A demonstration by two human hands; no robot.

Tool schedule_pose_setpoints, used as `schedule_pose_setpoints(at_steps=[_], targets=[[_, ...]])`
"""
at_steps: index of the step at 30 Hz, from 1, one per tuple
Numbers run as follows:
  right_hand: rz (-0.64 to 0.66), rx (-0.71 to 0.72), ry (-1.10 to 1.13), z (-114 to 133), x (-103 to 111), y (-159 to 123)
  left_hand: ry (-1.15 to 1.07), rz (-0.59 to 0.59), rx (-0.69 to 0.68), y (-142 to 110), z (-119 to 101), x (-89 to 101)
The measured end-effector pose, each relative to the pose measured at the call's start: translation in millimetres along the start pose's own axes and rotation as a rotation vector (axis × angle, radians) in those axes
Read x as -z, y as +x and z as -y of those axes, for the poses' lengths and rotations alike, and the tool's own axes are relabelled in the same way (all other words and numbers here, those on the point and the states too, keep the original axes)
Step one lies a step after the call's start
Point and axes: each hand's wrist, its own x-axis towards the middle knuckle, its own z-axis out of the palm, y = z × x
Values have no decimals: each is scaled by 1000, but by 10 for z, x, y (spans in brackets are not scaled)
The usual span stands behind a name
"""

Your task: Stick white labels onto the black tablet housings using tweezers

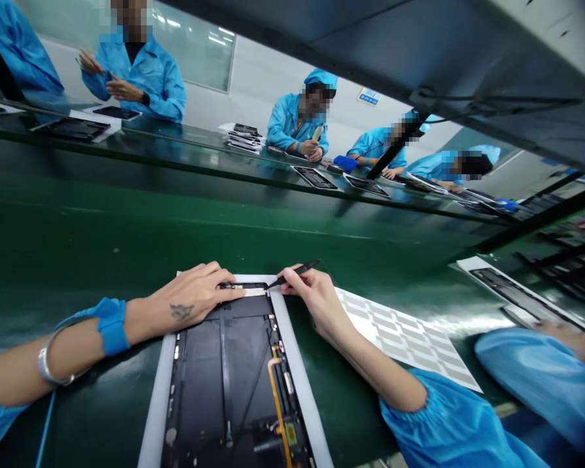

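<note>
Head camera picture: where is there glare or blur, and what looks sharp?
Head view: whitish glare on the green bench beside the patterned sheet, and light streaks in the glass pane; head view, right edge: a neighbour's hand looks smeared; head view, centre: the left hand, right hand and black tool look fairly crisp.

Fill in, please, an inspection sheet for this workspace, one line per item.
Surface: green table.
Work pieces: open device on white base; white strip at its far end; black tool.
Clutter: patterned sheet right of the device.
Left hand: index finger at the strip.
Right hand: grips the tool, tip at the device's far right corner.
Cables: blue cord at lower left; orange cable inside the device; dark cable under the shelf.
Surroundings: co-workers opposite; another person's sleeve at right.
</note>
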Motion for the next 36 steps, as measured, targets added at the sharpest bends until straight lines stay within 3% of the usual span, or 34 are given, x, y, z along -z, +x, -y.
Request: schedule_pose_setpoints(at_steps=[7, 10, 13, 16, 19, 22, 26, 31, 36], targets=[[-30, 125, -88, -5, 15, 19, 7, 22, -12, 4, 0, 48], [-61, 281, -164, 70, 19, 8, 61, 80, -10, 81, -17, 91], [-13, 477, -264, 141, 23, -17, 145, 157, -6, 219, -76, 132], [75, 603, -393, 189, 11, -16, 218, 164, -23, 311, -127, 124], [244, 692, -647, 240, -52, 53, 198, 101, -37, 265, -95, 58], [446, 700, -913, 310, -179, 173, -5, -31, -18, 116, 22, -19], [652, 708, -1058, 401, -340, 299, -220, -199, -4, -31, 141, -86], [789, 749, -1156, 504, -417, 326, -245, -196, -8, -14, 111, -98], [844, 812, -1305, 610, -506, 274, -209, -158, 16, 2, 84, -91]])
